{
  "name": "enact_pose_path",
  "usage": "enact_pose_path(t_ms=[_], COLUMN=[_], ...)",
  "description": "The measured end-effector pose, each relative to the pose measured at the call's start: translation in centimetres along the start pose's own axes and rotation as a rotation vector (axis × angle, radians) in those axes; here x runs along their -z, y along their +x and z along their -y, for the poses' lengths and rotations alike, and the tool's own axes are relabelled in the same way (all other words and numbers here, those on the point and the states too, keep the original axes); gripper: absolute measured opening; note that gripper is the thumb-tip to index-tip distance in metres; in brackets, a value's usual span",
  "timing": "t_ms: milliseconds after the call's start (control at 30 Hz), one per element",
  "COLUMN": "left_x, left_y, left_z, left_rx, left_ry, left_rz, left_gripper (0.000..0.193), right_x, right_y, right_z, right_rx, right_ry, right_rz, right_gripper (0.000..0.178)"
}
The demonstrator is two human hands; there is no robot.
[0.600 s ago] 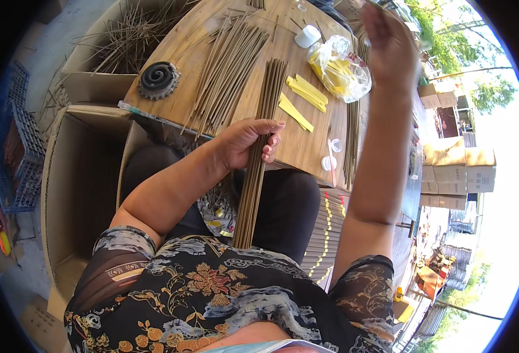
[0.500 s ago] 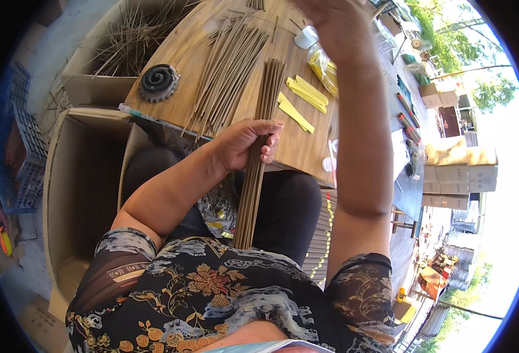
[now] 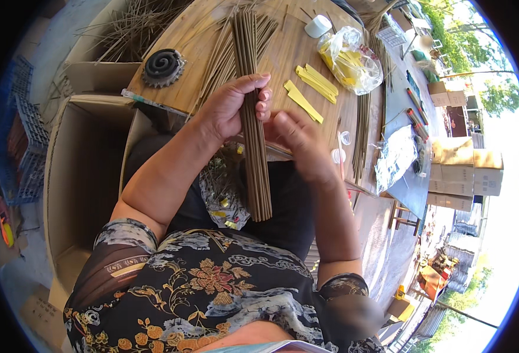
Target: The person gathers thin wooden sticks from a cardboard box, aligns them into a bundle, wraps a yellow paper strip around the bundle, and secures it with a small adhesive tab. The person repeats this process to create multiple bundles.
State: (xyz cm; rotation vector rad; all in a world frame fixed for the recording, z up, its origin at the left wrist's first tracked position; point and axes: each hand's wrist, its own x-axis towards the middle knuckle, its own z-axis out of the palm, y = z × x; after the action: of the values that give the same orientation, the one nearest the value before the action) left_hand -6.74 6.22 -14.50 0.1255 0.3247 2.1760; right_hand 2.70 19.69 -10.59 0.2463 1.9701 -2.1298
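My left hand [image 3: 234, 107] is closed round a thick bundle of thin brown incense sticks [image 3: 256, 170], gripping it above its middle. The bundle stands lengthwise in front of me, its near end over my lap and its far end over the table. My right hand [image 3: 306, 147] is just right of the bundle, smeared by motion, so its grip cannot be made out. Behind the bundle, more loose incense sticks [image 3: 217, 67] lie spread on the wooden table [image 3: 183, 35]. To the right rest two groups of yellow strips [image 3: 318, 84], the nearer one fanned out.
A clear bag [image 3: 359, 70] of yellow pieces and a white round container [image 3: 318, 26] stand at the far right. A black spiral piece [image 3: 163, 67] sits near the table's left edge. Cardboard boxes [image 3: 92, 176] flank my left side. More sticks [image 3: 361, 138] lie along the right.
My right hand has come down from the far side of the table to beside the bundle. My left hand has raised the bundle away from me, its far end now leaning left.
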Motion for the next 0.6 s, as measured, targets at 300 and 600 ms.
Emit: enact_pose_path(t_ms=[300,600], left_x=[0.8,1.6], left_y=[0.4,0.6], left_z=[1.0,0.6], left_rx=[-0.175,-0.127], left_ry=[0.318,0.097], left_rz=[-0.209,-0.139], left_gripper=[0.013,0.013], right_x=[-2.8,-3.1], right_y=[-1.7,-2.9], right_z=[-4.4,-5.6], right_rx=[-0.206,-0.311], right_ry=[-0.25,0.369], right_rz=[-0.03,0.244], right_gripper=[0.015,0.018])
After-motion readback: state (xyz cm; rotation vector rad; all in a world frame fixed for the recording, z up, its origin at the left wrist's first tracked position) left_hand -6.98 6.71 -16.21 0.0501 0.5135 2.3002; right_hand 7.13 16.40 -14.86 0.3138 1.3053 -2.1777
